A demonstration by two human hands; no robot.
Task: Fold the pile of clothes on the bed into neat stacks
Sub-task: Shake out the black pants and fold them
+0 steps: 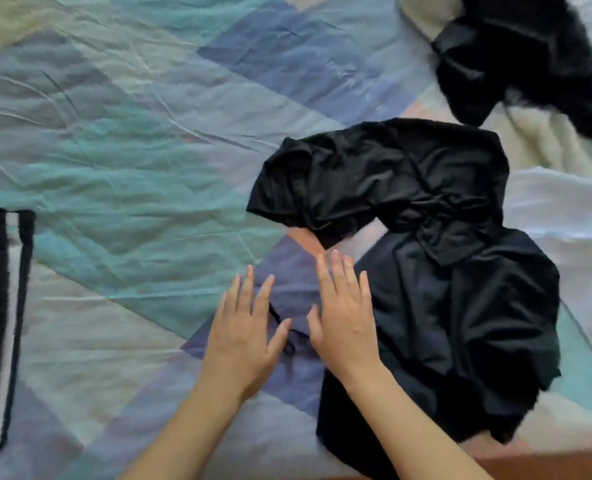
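Observation:
A crumpled black garment lies on the bed at centre right, one sleeve spread toward the left. A thin black strap from it trails between my hands. My left hand lies flat on the bedspread with fingers straight, just left of the strap. My right hand is flat too, fingers straight, at the garment's left edge. Neither hand holds anything. More black clothes are heaped at the top right. A folded black piece with a white stripe lies at the far left.
The patchwork bedspread in teal, blue and grey covers the bed, wrinkled. A cream fleecy blanket lies under the heap at the right. The bed's near edge and a brown floor show at the bottom right.

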